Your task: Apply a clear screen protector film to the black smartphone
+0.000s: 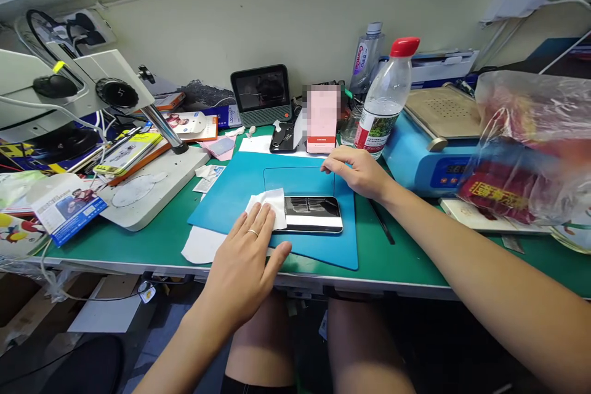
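Forearms (462,258) lead to left hand (247,252), open flat on tissue (277,200), and right hand (360,173), half-curled, grip unclear.

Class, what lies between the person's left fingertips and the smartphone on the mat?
A white wipe: in the head view, the left hand rests its fingers on it, over one end of the smartphone.

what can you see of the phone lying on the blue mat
The phone lies flat on the blue mat, its glossy, glass-like upper face black with pale streaks and a broad white band, perhaps a reflection. A white wipe covers its left end, beneath the fingers of the left hand; the right end is uncovered.
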A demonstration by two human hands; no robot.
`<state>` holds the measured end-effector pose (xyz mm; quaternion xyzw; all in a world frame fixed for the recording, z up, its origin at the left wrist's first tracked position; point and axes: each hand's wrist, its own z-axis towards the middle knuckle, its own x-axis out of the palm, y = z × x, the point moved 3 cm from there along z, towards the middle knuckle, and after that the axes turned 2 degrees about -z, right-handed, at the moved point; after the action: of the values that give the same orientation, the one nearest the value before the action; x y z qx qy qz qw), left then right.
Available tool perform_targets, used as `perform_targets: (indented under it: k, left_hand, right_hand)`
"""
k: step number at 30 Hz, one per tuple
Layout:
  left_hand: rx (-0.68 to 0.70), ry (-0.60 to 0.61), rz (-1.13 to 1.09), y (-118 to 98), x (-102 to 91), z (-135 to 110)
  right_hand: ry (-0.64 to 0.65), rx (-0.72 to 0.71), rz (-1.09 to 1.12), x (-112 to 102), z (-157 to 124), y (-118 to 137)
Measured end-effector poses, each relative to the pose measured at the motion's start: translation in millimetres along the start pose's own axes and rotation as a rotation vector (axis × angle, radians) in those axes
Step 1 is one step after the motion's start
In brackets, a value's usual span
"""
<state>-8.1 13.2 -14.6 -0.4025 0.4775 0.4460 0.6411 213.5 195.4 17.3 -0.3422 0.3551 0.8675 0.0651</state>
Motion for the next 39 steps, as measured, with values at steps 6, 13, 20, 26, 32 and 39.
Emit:
perform_targets:
  k: [6,13,20,26,32,39]
  left_hand:
    - [0.062,0.001,-0.072,-44.6,3.7,3.8]
    - [0.120,0.015,-0.203,-103.1,15.9,55.2]
    - [0.112,0.043,-0.225,-76.1,10.4,51.7]
    - [-0.046,0.075,-0.065,-10.7,-0.9,25.4]
    - [-0.026,0.079,0.002,-2.4,-4.3,-6.8]
    - [0.059,0.111,-0.177,-61.0,1.8,17.0]
  right_hand:
    - [0.005,-0.006,0.006,1.9,-0.1,-2.1]
    - [0.007,-0.004,0.002,2.2,-1.1,-0.5]
    - [0.010,0.005,0.006,2.5,-0.2,-1.7]
    - [0.005,0.003,0.011,1.2,-0.1,-0.8]
    - [0.002,0.010,0.016,1.6,-1.8,0.3]
    - [0.003,-0.018,0.009,2.7,0.4,-1.5]
